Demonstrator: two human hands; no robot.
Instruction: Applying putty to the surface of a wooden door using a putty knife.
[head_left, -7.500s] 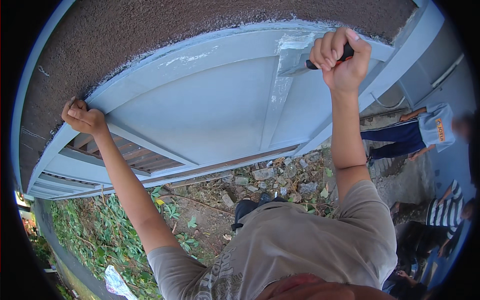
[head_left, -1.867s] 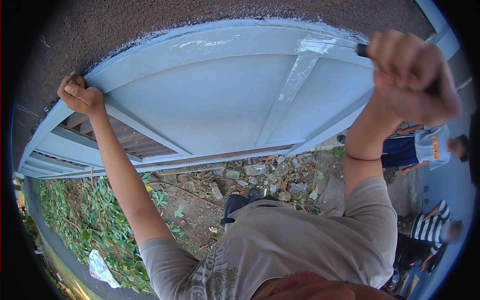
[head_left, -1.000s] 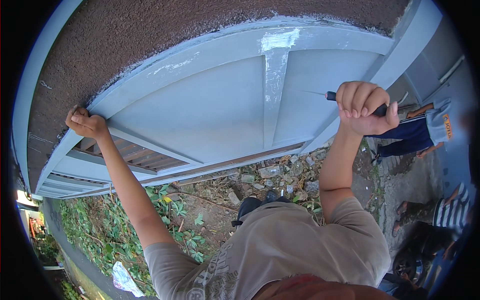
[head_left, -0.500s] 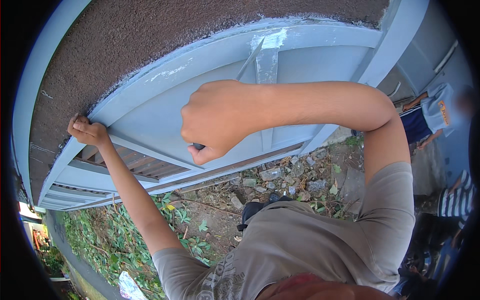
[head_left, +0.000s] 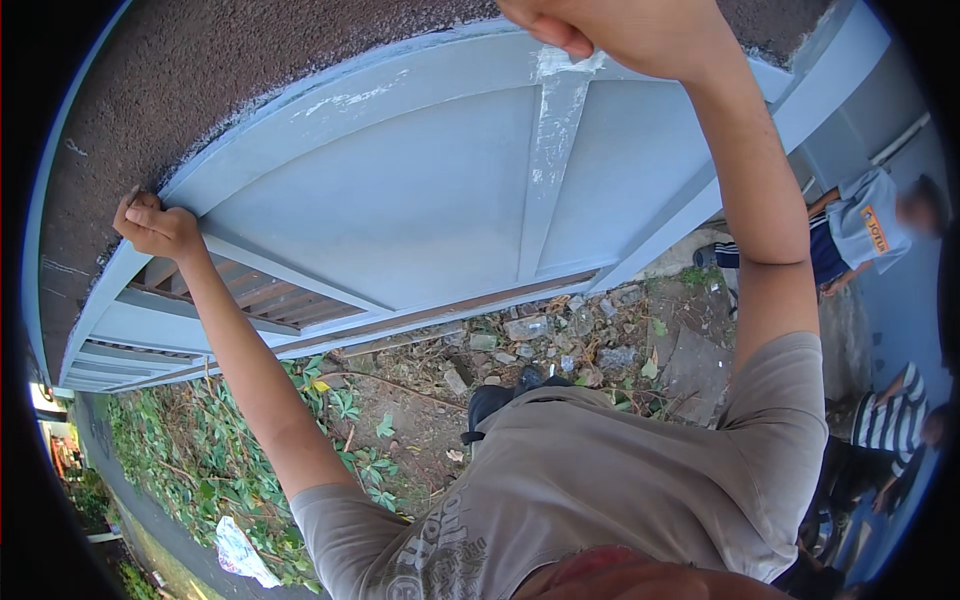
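Raised at the top edge of the picture, my right hand (head_left: 640,30) is closed, its fingers partly cut off by the edge. The dark-handled tool with a thin metal blade that it held a moment ago is hidden now. Just below the fingers is a scuffed white patch (head_left: 568,62) on the light blue-grey panelled frame (head_left: 460,75). Over at the left, my left hand (head_left: 158,228) is closed at the frame's upper edge, against the rough brown wall (head_left: 240,60). A small dark tip shows at its fingers; what it grips cannot be made out.
Rubble and stones (head_left: 530,328) lie along the panel's foot, with leafy plants (head_left: 230,450) to the left. At the right stands a person in a light shirt (head_left: 870,225); another in a striped top (head_left: 888,415) is lower down. A slatted opening (head_left: 270,295) breaks the panel.
My right hand has risen up and to the right, from in front of the panel to the picture's top edge. The blade has gone out of sight. My left hand stays at the frame's edge.
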